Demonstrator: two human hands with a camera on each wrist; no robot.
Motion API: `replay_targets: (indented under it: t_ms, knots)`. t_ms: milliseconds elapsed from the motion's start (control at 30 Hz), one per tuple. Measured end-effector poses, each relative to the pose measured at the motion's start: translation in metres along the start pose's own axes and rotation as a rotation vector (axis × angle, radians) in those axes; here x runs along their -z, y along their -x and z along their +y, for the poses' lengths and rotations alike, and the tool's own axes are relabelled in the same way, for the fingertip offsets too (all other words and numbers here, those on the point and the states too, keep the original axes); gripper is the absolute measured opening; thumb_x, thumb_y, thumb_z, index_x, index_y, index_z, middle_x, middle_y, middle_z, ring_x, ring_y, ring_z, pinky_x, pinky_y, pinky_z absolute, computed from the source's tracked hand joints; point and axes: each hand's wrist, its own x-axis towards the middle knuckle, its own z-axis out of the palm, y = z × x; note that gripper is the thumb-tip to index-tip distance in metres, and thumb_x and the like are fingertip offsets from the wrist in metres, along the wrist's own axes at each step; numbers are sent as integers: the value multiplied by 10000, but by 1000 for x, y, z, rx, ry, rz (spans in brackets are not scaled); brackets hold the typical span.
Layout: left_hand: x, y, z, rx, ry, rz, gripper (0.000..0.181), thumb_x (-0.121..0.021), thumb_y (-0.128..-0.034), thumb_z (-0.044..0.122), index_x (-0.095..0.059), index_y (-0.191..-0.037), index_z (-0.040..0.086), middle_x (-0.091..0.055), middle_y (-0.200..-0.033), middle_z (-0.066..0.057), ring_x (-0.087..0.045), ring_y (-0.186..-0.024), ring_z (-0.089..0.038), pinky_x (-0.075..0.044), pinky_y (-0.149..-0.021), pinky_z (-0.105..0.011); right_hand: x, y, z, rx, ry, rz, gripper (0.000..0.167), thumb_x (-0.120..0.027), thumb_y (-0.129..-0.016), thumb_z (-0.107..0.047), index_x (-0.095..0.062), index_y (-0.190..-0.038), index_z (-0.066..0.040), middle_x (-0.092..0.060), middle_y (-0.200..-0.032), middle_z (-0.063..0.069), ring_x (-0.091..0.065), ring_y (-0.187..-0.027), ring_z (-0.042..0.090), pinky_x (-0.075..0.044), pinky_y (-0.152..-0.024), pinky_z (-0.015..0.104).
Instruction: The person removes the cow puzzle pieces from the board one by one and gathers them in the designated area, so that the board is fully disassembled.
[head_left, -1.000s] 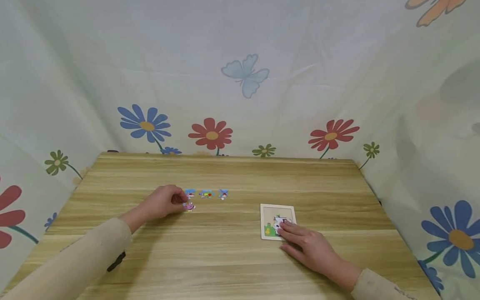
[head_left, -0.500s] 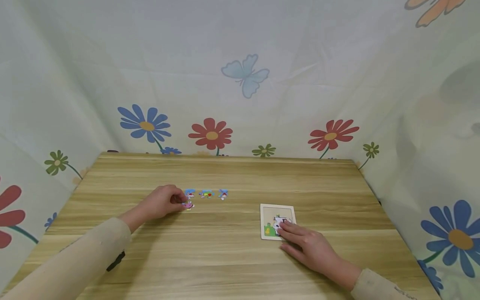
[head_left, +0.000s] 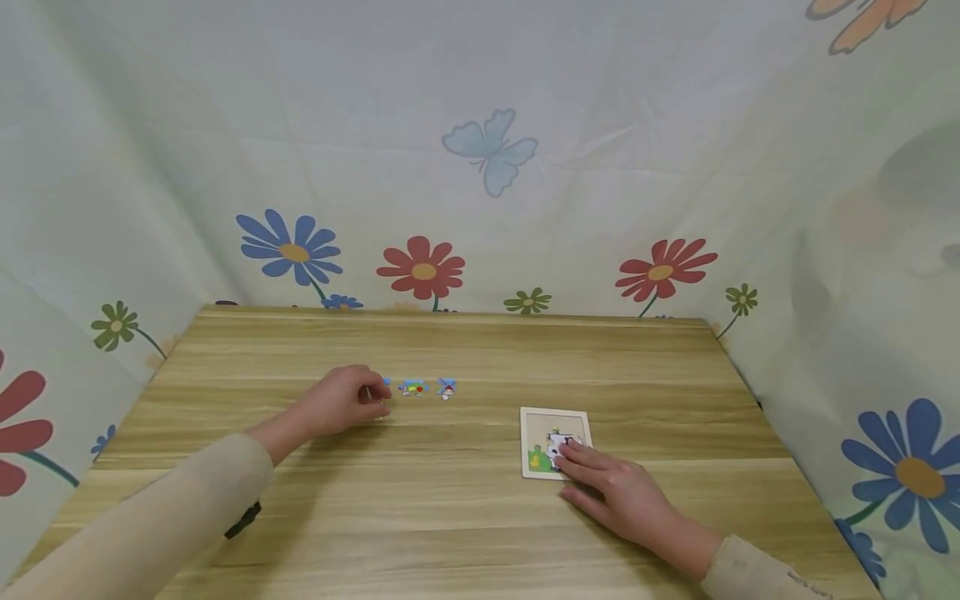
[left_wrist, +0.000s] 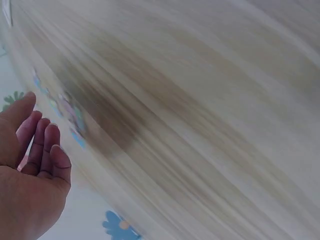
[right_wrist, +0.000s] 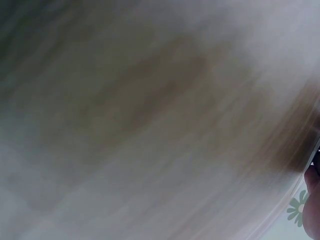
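Nearest: cream sleeves on both forearms, over a light-brown wood-grained table (head_left: 465, 517). The right hand (head_left: 618, 492) lies with its fingers extended, fingertips resting on a small square cream-framed puzzle board (head_left: 524, 442). Inside the board, a black-and-white cow shape (head_left: 556, 439) and a green patch (head_left: 538, 460) sit in the lower part; the upper part shows plain tan. (Whether cow and patch are set-in pieces or print, I cannot tell.)

Farther out, well apart from the board, the left hand (head_left: 341, 404) hovers at the left end of some loose pieces. Thumb and fingers loosely bent and apart; the left wrist view shows nothing pinched between them. A blue edge peeks out beside the fingertips, the rest hidden. Just right of them lie a small flat blue-and-green piece with a red spot (head_left: 413, 388) and, beyond it, a small flat blue piece with a red-and-white middle (head_left: 447, 388).

My reading: step in hand is arranging or choosing pieces, board steadied. Next calls for a light fingertip pinch on one thin piece, neighbours undisturbed.

Farthest: a white cloth backdrop (head_left: 585, 200) printed with flowers.
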Motion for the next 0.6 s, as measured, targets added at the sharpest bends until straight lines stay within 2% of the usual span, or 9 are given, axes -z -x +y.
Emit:
replay_targets:
  t_ms: [233,400,600]
  knots:
    - [-19,-25,39,-68,74,-20,229,-783,-785,235,-705,-963,114,-603,-813,77,-533,-712,-110,-474,-662,-277,2,-1,-1,-5,5,-12,473,-726,-828,-339,-629,-1257,-163,-567,-1310,35,-534,-1193,191,-488,-865,412]
    - [-32,-42,67,-83,128,-50,241,-779,-792,221,-703,-992,109,-639,-876,24,-554,-745,-124,-482,-689,-278,3,-1,-1,-1,2,-11,472,-728,-827,-340,-633,-1252,-158,-569,-1307,38,-535,-1192,191,-486,-869,409]
    - [-49,-62,92,-100,164,-100,270,-758,-815,226,-697,-1046,100,-657,-958,-25,-558,-773,-109,-481,-718,-278,3,-1,-1,-4,2,-17,470,-724,-831,-340,-632,-1254,-158,-567,-1310,38,-531,-1196,189,-486,-869,412]
